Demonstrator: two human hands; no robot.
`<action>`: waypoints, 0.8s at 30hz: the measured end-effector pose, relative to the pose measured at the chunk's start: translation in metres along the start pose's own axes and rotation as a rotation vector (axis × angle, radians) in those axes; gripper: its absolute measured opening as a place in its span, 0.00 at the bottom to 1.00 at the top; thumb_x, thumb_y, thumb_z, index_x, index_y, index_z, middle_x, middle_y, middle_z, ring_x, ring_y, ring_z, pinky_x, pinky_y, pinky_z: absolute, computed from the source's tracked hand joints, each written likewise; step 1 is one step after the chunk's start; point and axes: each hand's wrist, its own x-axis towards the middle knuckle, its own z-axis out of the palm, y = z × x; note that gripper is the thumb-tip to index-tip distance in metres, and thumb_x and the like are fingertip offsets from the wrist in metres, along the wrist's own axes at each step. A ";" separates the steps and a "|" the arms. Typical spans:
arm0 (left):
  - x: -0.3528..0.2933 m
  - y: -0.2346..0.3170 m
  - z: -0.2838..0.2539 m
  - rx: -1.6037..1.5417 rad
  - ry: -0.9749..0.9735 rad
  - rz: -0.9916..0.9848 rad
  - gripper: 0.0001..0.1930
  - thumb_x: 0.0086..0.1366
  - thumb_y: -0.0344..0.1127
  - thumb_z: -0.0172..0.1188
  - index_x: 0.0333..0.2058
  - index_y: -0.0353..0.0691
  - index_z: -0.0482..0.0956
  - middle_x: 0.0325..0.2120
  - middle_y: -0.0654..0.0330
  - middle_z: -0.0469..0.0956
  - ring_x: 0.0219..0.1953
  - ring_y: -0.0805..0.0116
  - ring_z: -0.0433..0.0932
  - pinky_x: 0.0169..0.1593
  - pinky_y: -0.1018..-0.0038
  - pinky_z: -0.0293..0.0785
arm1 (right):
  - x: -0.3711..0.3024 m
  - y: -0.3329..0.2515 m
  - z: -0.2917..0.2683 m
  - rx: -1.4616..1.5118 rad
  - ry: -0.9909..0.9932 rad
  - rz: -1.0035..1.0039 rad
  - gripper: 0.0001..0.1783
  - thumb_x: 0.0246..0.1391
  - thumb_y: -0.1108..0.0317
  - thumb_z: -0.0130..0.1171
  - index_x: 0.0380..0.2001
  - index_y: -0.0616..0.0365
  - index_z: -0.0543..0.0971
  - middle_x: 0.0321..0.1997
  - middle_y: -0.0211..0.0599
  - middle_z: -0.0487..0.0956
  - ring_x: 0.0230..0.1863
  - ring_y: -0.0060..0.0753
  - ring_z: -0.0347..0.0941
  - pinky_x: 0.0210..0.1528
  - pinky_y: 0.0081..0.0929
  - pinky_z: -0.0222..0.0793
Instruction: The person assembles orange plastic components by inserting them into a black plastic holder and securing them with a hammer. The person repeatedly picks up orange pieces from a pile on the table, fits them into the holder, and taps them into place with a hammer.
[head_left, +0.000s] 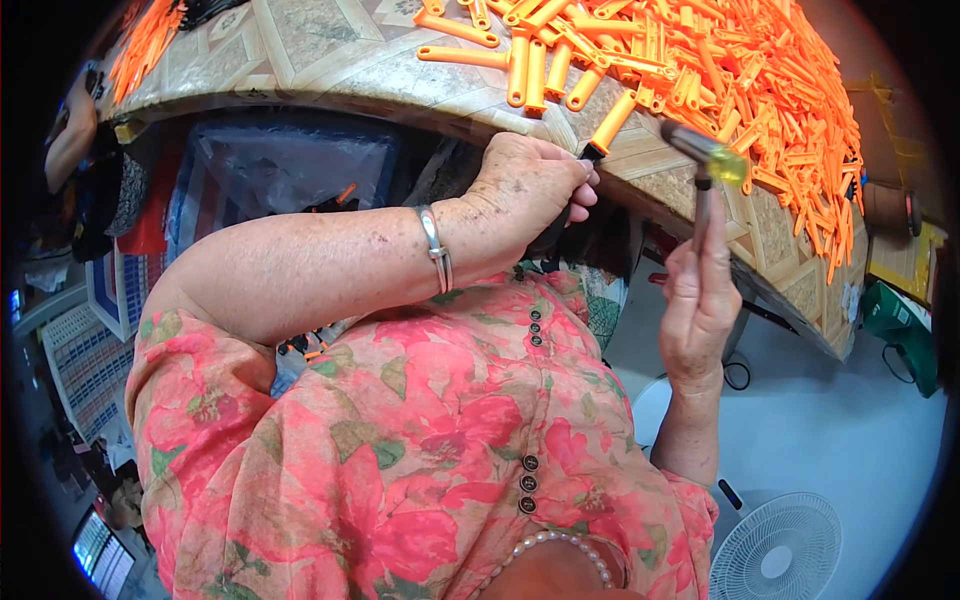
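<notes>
My left hand (528, 188) is closed at the table's near edge. Between its thumb and fingers is a black part, its end joined to an orange plastic handle (612, 122) lying against the tabletop. My right hand (697, 305) grips a hammer (702, 155) by its shaft, with the head raised to the right of that handle. The hammer head is slightly blurred and has a translucent yellow face. Most of the black part is hidden by my left fingers.
A large heap of orange plastic handles (720, 75) covers the right of the patterned table (330, 45). More orange pieces (147, 48) lie at the far left. A blue plastic-lined bin (285, 165) stands below the table; a white fan (780, 550) is at lower right.
</notes>
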 end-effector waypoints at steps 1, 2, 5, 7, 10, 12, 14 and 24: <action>0.000 0.000 0.000 -0.002 -0.004 0.006 0.08 0.64 0.33 0.59 0.34 0.34 0.81 0.24 0.65 0.79 0.26 0.78 0.77 0.31 0.80 0.75 | 0.000 -0.002 0.003 -0.066 -0.091 0.005 0.33 0.57 0.81 0.45 0.67 0.52 0.61 0.53 0.55 0.76 0.49 0.51 0.77 0.49 0.39 0.73; 0.001 -0.002 0.000 -0.012 -0.008 0.000 0.08 0.64 0.33 0.59 0.34 0.35 0.81 0.24 0.65 0.79 0.26 0.78 0.77 0.31 0.80 0.75 | 0.000 -0.004 0.006 -0.132 -0.182 0.005 0.33 0.58 0.81 0.45 0.67 0.53 0.61 0.55 0.54 0.76 0.51 0.51 0.77 0.51 0.38 0.72; 0.002 0.000 0.000 -0.013 -0.016 -0.003 0.08 0.64 0.34 0.59 0.34 0.35 0.81 0.24 0.65 0.79 0.26 0.78 0.78 0.31 0.80 0.75 | 0.000 -0.002 0.005 -0.018 -0.145 0.064 0.33 0.57 0.81 0.45 0.67 0.51 0.61 0.52 0.57 0.76 0.50 0.54 0.77 0.49 0.41 0.73; 0.000 0.001 0.001 0.029 -0.003 0.006 0.08 0.65 0.34 0.59 0.34 0.35 0.81 0.24 0.65 0.79 0.26 0.78 0.78 0.31 0.80 0.75 | 0.000 -0.005 0.000 0.042 -0.098 0.070 0.33 0.57 0.81 0.46 0.67 0.50 0.61 0.52 0.57 0.77 0.49 0.55 0.77 0.48 0.42 0.73; 0.001 -0.002 0.001 0.000 0.001 0.015 0.08 0.65 0.34 0.58 0.34 0.35 0.81 0.24 0.65 0.79 0.26 0.77 0.78 0.30 0.79 0.75 | -0.001 -0.005 0.004 -0.075 -0.126 0.039 0.33 0.58 0.80 0.45 0.67 0.50 0.61 0.53 0.56 0.76 0.52 0.52 0.76 0.50 0.39 0.72; 0.001 -0.003 0.001 -0.006 0.001 -0.005 0.08 0.65 0.34 0.58 0.34 0.35 0.81 0.23 0.65 0.79 0.26 0.77 0.78 0.30 0.78 0.75 | 0.000 0.000 0.009 -0.081 -0.154 0.049 0.32 0.59 0.80 0.44 0.67 0.51 0.61 0.51 0.53 0.76 0.49 0.46 0.74 0.49 0.35 0.71; 0.001 -0.001 0.002 -0.006 -0.001 -0.004 0.08 0.65 0.34 0.58 0.34 0.36 0.81 0.23 0.65 0.79 0.26 0.77 0.78 0.29 0.78 0.75 | 0.001 0.002 0.008 -0.032 -0.142 0.050 0.30 0.61 0.80 0.43 0.67 0.53 0.61 0.41 0.43 0.76 0.35 0.32 0.69 0.39 0.28 0.69; 0.004 -0.006 -0.003 0.034 -0.045 0.064 0.09 0.66 0.35 0.58 0.34 0.35 0.81 0.25 0.65 0.80 0.26 0.78 0.78 0.30 0.79 0.75 | 0.002 0.004 0.008 -0.093 -0.085 -0.013 0.30 0.63 0.76 0.42 0.69 0.49 0.59 0.27 0.26 0.70 0.25 0.17 0.61 0.31 0.18 0.64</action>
